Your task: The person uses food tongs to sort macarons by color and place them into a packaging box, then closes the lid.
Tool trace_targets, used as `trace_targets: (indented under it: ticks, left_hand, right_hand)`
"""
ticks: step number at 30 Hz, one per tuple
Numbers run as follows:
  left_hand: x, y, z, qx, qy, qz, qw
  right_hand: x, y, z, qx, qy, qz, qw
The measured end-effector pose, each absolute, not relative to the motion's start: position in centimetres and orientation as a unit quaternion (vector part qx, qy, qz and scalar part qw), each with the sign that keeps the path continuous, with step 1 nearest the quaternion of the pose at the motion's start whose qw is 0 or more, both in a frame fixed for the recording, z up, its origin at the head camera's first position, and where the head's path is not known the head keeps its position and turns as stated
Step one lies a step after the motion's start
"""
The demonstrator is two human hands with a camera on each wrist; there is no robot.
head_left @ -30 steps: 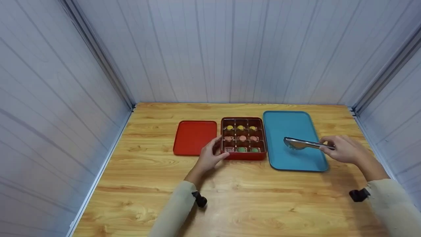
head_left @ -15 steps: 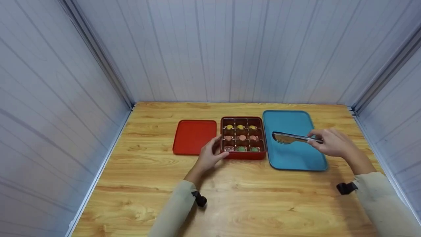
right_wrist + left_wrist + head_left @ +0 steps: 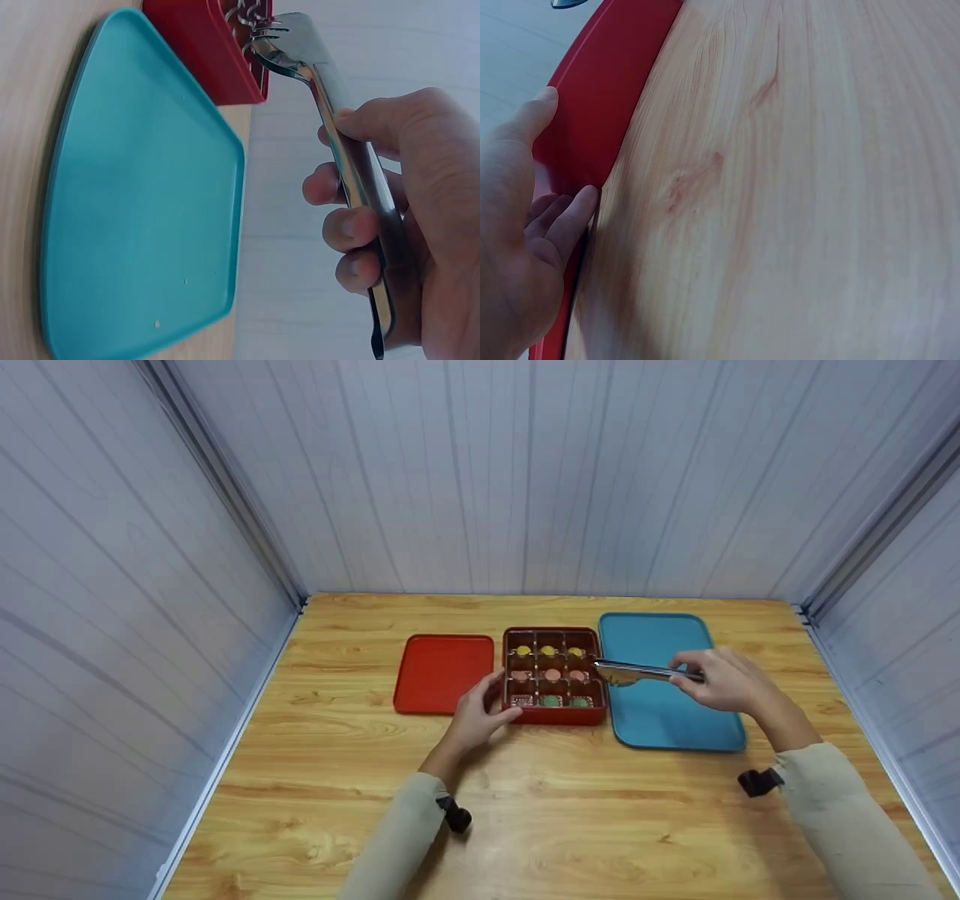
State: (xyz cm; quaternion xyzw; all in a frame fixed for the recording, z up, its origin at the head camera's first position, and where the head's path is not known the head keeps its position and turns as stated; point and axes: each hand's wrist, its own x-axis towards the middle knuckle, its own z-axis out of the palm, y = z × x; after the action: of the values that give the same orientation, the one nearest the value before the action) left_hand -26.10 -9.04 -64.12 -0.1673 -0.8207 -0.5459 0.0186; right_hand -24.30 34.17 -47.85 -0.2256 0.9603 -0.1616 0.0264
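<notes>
Metal tongs (image 3: 645, 670) are gripped by my right hand (image 3: 724, 679), thumb on one arm and fingers wrapped round the other. Their toothed tips reach the right rim of a red compartment box (image 3: 555, 716); I cannot tell whether they hold anything. In the box lie yellow pieces (image 3: 548, 651) at the back, pink pieces (image 3: 553, 675) in the middle and green pieces (image 3: 551, 700) in front. The front left compartment shows a pale patterned liner (image 3: 523, 701). My left hand (image 3: 475, 720) holds the box's front left corner, thumb on the front wall, fingers along the left side.
A blue tray (image 3: 675, 727) lies right beside the box, under the tongs and right hand. A flat red lid-like tray (image 3: 446, 675) lies to the left. Pale panel walls (image 3: 480, 480) enclose the wooden table (image 3: 570, 810) at the back and both sides.
My right hand has carried the tongs leftward across the blue tray, so their tips now overlap the box's right rim. The left hand and box have stayed in place.
</notes>
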Motion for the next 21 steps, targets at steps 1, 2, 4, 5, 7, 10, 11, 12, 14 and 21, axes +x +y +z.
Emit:
trace_targets:
  ticks: [1, 2, 4, 5, 7, 10, 11, 12, 14, 21]
  left_hand:
    - [-26.2, -9.1, -64.4, -0.171, -0.82, -0.546, 0.022]
    - [-26.4, -9.2, -64.6, -0.173, -0.819, -0.547, 0.024]
    - [-26.8, -9.2, -65.3, -0.169, -0.813, -0.557, 0.019]
    - [-26.9, -9.2, -65.5, -0.164, -0.809, -0.564, 0.01]
    - [-27.3, -9.2, -66.1, -0.152, -0.804, -0.574, -0.002]
    - [-27.7, -9.3, -66.9, -0.148, -0.805, -0.574, -0.007]
    - [-27.9, -9.4, -67.2, -0.148, -0.805, -0.574, -0.008]
    - [-28.0, -9.5, -67.4, -0.149, -0.805, -0.575, -0.009]
    - [-27.8, -9.5, -66.9, -0.152, -0.804, -0.575, -0.01]
    - [-25.5, -8.8, -62.6, -0.147, -0.812, -0.564, -0.018]
  right_hand:
    - [-24.4, 33.9, -47.9, -0.229, 0.959, -0.163, 0.025]
    - [-24.5, 33.7, -47.9, -0.232, 0.958, -0.166, 0.024]
    - [-24.7, 33.2, -48.0, -0.234, 0.957, -0.168, 0.026]
    - [-24.8, 33.0, -48.0, -0.237, 0.957, -0.169, 0.025]
    - [-25.0, 32.4, -48.0, -0.24, 0.956, -0.169, 0.024]
    - [-25.3, 31.6, -48.0, -0.249, 0.954, -0.167, 0.018]
    - [-25.4, 31.3, -48.0, -0.252, 0.953, -0.168, 0.016]
    - [-25.5, 31.0, -48.0, -0.254, 0.952, -0.168, 0.015]
    - [-25.7, 30.4, -48.1, -0.257, 0.952, -0.167, 0.011]
    - [-26.0, 28.4, -48.3, -0.266, 0.949, -0.17, 0.005]
